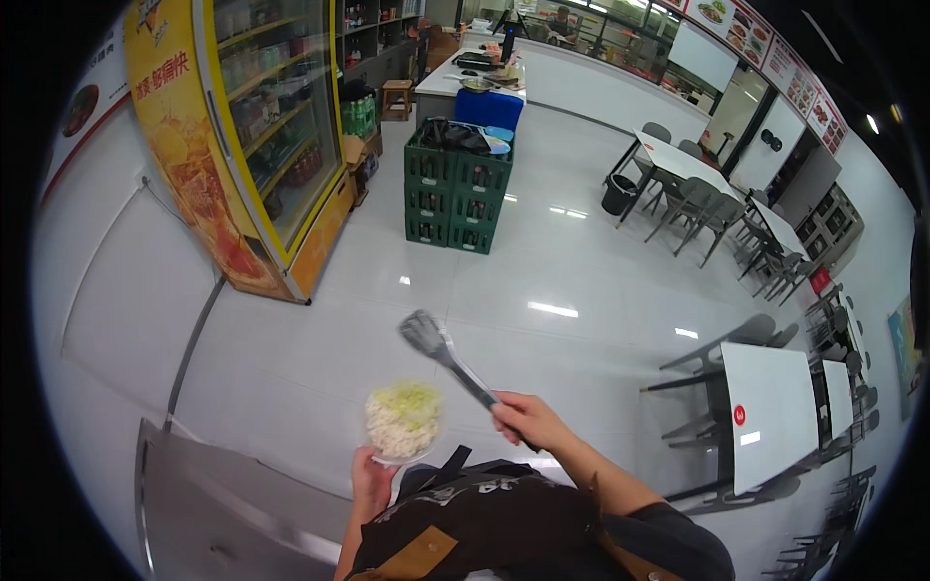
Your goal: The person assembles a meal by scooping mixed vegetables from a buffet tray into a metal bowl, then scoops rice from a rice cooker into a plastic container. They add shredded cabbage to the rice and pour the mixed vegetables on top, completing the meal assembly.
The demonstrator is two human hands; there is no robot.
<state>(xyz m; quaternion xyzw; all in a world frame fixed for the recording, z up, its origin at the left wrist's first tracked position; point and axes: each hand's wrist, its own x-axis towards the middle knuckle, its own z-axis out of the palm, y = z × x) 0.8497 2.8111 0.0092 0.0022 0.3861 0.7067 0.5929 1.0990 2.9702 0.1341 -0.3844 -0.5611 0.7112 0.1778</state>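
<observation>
White rice with shredded greens already fills the bowl (402, 421) your left hand (371, 481) cups — your right hand (528, 419) fingers clamp empty metal tongs (448, 353), raised — nothing delivered yet.

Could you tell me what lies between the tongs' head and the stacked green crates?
In the head view, only bare glossy white floor lies between the metal tongs and the stacked green plastic crates.

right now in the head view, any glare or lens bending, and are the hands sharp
Head view: ceiling lights glare in streaks on the glossy floor; the fisheye bows the drinks fridge and walls toward a black rim; the left hand with its food bowl and right hand with tongs look fairly sharp.
</observation>
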